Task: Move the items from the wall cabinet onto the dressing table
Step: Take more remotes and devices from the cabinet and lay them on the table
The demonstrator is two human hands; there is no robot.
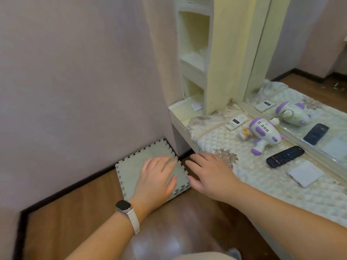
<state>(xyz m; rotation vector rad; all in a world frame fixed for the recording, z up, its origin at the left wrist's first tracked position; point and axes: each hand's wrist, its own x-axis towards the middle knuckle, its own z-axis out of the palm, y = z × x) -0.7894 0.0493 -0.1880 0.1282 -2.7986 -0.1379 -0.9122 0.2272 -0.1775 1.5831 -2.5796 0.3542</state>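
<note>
Both hands were out in front of us, and what a spread on the dressing table (180, 126)! Our left hand (157, 178), smartwatch (124, 205) on a pale strap at the wrist, hung flat with fingers straight above the grey foam puzzle mat (131, 169) with its toothed edges; our right hand (208, 171) was just as relaxed, fingers splayed, gripping nothing, over the table's near corner. The wall cabinet (193, 59), cream and boxy with open compartments stacked one over another, showed a small white slip (197, 106) in its bottom space. On the quilted, embroidered cover (262, 186) lay the goods: a slim white remote (236, 121), a small orange-printed packet (245, 132) just beside it, a glossy purple-and-white toy blaster (264, 132) on its side, a black remote (285, 156) near that, and a flat white rectangular device (305, 173) with rounded corners. The mirror (309, 87) behind doubled several of them.
</note>
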